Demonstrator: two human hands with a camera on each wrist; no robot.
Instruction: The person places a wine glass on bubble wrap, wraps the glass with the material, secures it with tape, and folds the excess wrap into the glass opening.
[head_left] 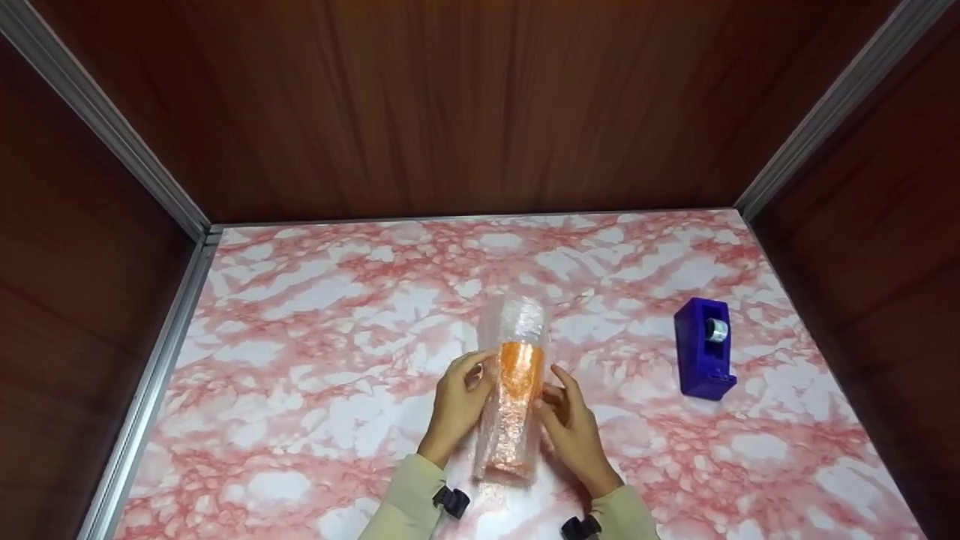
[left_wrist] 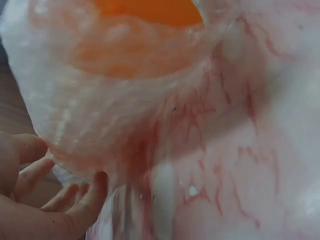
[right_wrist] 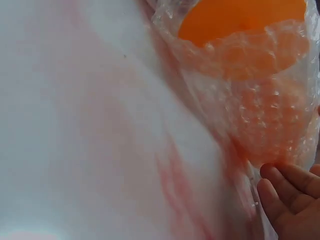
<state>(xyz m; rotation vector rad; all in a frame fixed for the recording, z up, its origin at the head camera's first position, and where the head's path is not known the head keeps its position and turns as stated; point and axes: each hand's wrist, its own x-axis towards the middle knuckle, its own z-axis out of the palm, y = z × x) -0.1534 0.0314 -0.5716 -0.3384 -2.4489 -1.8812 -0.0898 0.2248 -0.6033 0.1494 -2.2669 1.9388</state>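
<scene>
A long roll of clear bubble wrap (head_left: 523, 319) lies on the table in front of me, around an orange object (head_left: 520, 367) whose exact kind the wrap hides. In both wrist views a smooth, round orange end (right_wrist: 245, 22) shows inside the wrap's open end. My left hand (head_left: 459, 401) grips the roll's left side with bent fingers, thumb near the upper edge. On the opposite side my right hand (head_left: 574, 431) holds the wrap between thumb and fingers. Fingertips (right_wrist: 272, 172) touch the wrap's lower side in the right wrist view.
A blue tape dispenser (head_left: 701, 349) with a roll of tape (head_left: 716, 330) stands to the right on the pink and white marbled table (head_left: 315, 315). Dark wooden panels (head_left: 480, 105) with metal edge rails (head_left: 150, 420) enclose the table at the back and sides.
</scene>
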